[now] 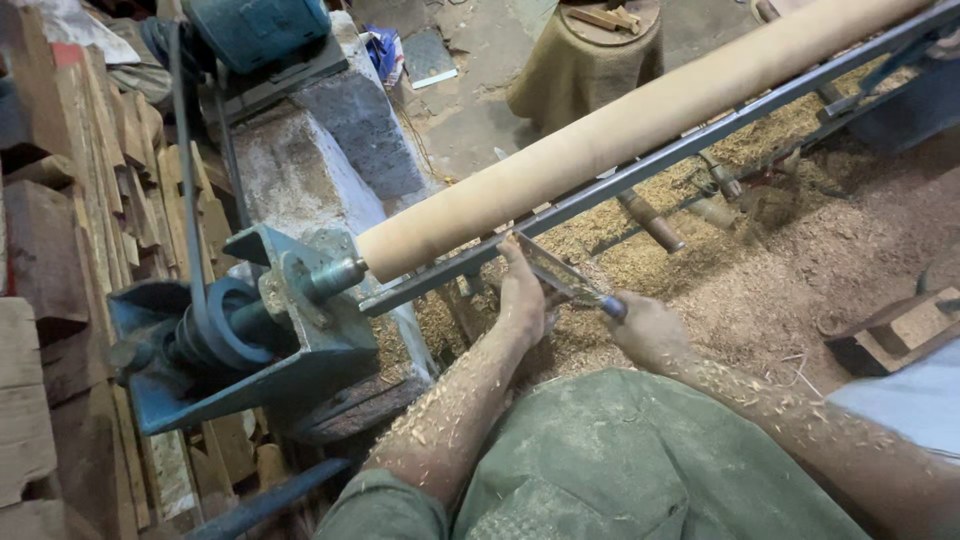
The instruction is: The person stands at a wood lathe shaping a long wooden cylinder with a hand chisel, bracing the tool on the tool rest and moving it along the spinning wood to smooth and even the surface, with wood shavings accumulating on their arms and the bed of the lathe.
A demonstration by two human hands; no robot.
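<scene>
A long pale wooden cylinder is mounted on a belt-driven lathe, its near end seated on the spindle of the blue headstock. A flat-bladed turning chisel is held by both hands against the metal tool rest rail that runs along the cylinder's underside. The left hand is pressed over the blade near its tip, steadying it on the rail; the right hand is clenched around the handle end. Both forearms are flecked with wood shavings, and sawdust is heaped on the floor beneath the lathe.

The step in hand is judged to be the shaping of the cylinder close to its headstock end. The next move would seem to call for a firm, level blade kept bedded on the rail, with fingers kept away from the spindle and drive belt.
</scene>
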